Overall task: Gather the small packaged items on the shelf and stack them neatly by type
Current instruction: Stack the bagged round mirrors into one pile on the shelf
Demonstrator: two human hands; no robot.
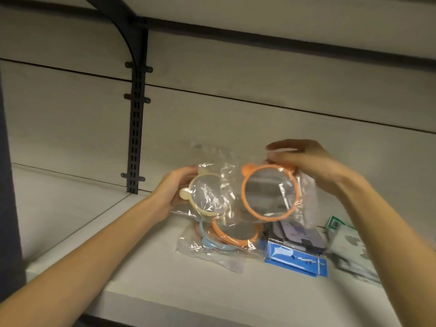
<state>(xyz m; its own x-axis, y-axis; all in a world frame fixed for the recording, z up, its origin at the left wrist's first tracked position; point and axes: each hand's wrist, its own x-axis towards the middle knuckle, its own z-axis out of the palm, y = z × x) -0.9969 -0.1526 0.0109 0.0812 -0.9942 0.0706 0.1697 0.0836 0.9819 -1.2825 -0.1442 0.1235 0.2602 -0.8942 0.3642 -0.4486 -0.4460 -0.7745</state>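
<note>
My left hand (175,187) grips a cream bear-eared round mirror (205,194) in a clear plastic bag, held above the shelf. My right hand (313,161) pinches the top of an orange bear-eared mirror (269,192), also bagged, held beside the cream one. Below them on the white shelf (165,267) lie two more bagged mirrors, one orange (236,232) overlapping one light blue (207,241). To their right sit a blue-carded pack (297,258) and a darker pack (299,234) behind it.
A pale green patterned package (349,249) lies at the shelf's right end. A black slotted bracket rail (136,128) runs up the back wall on the left. Another shelf (236,5) hangs overhead. A dark upright (9,185) bounds the far left.
</note>
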